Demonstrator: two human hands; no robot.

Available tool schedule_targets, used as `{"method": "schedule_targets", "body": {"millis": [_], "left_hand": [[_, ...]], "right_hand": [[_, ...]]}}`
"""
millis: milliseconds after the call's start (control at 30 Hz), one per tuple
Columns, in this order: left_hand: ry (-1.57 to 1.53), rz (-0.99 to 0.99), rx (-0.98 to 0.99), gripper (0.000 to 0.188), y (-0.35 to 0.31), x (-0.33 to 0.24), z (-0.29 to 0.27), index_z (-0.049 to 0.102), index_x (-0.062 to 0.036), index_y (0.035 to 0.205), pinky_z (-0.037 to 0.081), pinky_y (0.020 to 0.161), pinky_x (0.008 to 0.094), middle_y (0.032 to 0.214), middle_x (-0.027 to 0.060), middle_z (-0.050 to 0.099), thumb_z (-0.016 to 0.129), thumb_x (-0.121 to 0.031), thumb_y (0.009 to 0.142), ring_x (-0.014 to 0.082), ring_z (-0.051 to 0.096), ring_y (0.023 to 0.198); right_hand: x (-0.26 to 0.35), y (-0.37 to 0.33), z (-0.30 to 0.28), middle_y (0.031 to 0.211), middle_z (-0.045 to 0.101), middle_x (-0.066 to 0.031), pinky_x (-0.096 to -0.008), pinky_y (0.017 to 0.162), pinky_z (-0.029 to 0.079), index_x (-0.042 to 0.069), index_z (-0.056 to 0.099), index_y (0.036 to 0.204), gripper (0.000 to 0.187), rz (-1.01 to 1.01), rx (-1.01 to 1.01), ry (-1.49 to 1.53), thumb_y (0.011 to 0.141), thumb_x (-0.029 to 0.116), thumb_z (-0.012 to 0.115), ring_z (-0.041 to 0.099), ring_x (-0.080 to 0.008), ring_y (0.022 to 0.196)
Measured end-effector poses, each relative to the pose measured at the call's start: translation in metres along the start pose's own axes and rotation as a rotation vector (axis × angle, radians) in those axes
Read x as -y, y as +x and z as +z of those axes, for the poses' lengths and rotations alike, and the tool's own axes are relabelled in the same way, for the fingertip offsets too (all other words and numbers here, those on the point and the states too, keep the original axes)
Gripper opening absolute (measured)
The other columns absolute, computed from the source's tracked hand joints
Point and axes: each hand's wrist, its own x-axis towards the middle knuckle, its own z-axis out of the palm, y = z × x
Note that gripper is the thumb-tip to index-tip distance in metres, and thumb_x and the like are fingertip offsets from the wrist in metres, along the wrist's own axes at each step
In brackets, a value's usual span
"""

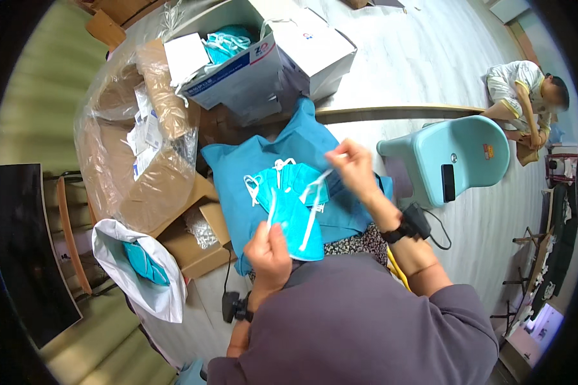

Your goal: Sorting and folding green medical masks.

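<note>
You hold a smooth turquoise face mask [300,228] above the blue cloth [237,173] in front of you, its broad, rounded end near your chest. Your left hand [268,253] pinches its left edge; your right hand [354,170], slightly blurred, pinches a white strap [311,224] toward the far right. Far ahead, the open white carton [237,96] bears a blue band and red-and-blue printing. The cloth's right edge lies near the pale-blue plastic chair [424,160]; pale floor [392,70] stretches beyond.
</note>
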Motion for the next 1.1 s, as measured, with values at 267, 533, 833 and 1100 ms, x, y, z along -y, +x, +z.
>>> {"method": "schedule_targets", "body": {"millis": [267,533,833,1100], "left_hand": [[0.029,-0.203,0.079,0.035,0.018,0.044,0.0,0.039,-0.0007,0.072,0.026,0.044,0.0323,0.056,0.0071,0.03,0.051,-0.015,0.101,0.0081,0.027,0.056],[0.168,-0.079,0.009,0.032,0.016,0.043,0.004,0.044,-0.0001,0.074,0.029,0.043,0.0341,0.053,0.01,0.037,0.053,-0.015,0.101,0.0109,0.031,0.051],[-0.073,-0.36,0.069,0.025,0.007,0.055,0.002,0.052,-0.0014,0.084,0.04,0.049,0.0271,0.064,0.0052,0.052,0.055,-0.02,0.1,0.0066,0.049,0.058],[-0.534,-0.592,0.217,0.024,-0.008,0.055,0.006,0.057,0.0015,0.113,0.044,0.054,0.0212,0.092,0.0049,0.065,0.061,-0.014,0.096,0.0067,0.056,0.066]], "right_hand": [[0.075,-0.038,0.029,0.066,0.05,0.0035,-0.0227,0.055,0.036,0.003,0.058,0.085,0.015,-0.127,0.364,0.155,0.091,0.013,0.066,0.044,-0.0032,0.065],[0.073,-0.077,0.038,0.069,0.058,-0.0017,-0.0218,0.044,0.039,0.003,0.054,0.092,0.021,0.568,0.685,0.399,0.097,0.023,0.059,0.047,-0.0062,0.047],[0.069,-0.074,0.03,0.074,0.059,-0.0006,-0.0221,0.054,0.041,0.003,0.056,0.089,0.022,0.471,0.913,0.387,0.097,0.024,0.061,0.051,-0.0051,0.061],[0.06,-0.07,0.024,0.073,0.051,0.0044,-0.0237,0.057,0.034,0.003,0.06,0.088,0.018,0.293,0.891,0.26,0.092,0.019,0.067,0.042,-0.0049,0.066]]}}
